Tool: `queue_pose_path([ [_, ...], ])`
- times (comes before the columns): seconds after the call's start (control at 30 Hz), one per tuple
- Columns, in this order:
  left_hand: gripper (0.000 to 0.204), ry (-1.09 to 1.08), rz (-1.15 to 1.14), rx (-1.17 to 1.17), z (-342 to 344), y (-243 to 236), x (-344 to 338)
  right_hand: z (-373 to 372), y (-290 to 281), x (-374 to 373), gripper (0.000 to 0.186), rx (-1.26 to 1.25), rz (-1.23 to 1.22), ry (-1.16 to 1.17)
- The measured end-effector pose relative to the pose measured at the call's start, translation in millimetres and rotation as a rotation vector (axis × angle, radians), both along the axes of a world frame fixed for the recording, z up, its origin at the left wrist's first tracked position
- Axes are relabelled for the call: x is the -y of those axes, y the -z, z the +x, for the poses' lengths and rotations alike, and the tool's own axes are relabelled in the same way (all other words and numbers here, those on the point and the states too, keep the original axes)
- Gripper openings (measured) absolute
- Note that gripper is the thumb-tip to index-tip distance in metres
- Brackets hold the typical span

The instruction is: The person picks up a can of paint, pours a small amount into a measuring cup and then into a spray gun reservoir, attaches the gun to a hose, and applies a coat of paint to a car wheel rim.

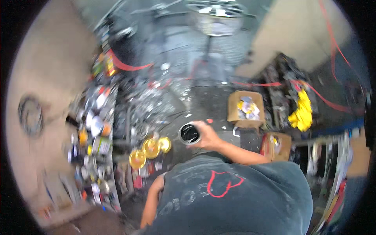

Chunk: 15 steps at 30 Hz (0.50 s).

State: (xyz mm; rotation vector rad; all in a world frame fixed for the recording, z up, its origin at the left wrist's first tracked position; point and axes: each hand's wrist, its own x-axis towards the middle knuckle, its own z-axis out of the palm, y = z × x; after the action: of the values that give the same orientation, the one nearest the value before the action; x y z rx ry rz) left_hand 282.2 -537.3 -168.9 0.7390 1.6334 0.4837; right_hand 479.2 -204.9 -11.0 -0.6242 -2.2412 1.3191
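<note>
My right hand [206, 136] is wrapped round the side of a small round cup [181, 134] with a pale rim, held in front of my body. Dark, glossy black content shows inside the cup. On the left, my left forearm [150, 203] runs upward beside my dark shirt. What shows of my left hand [158, 182] lies against the shirt's edge, and its fingers are hidden. Several round gold-coloured tins or lids, one a gold disc [151, 148], lie to the left of the cup.
A bench [114, 164] crowded with bottles and cans runs along the left. Right of the cup stand an open cardboard box [234, 105] of scraps and a second box [284, 148]. Yellow cloth [302, 111] hangs beyond. Ahead are red tape [266, 84] and a round metal wheel [216, 25].
</note>
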Motion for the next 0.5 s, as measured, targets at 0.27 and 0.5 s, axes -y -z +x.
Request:
queue_pose_path([
  [0.27, 0.037, -0.102, 0.364, 0.264, 80, -98, -225, 107, 1, -53, 0.081, -0.081, 0.053, 0.268],
  [0.5, 0.052, 0.059, 0.164, 0.818, 159, -125, -330, 198, 1, -51, 0.074, -0.117, 0.055, 0.551],
])
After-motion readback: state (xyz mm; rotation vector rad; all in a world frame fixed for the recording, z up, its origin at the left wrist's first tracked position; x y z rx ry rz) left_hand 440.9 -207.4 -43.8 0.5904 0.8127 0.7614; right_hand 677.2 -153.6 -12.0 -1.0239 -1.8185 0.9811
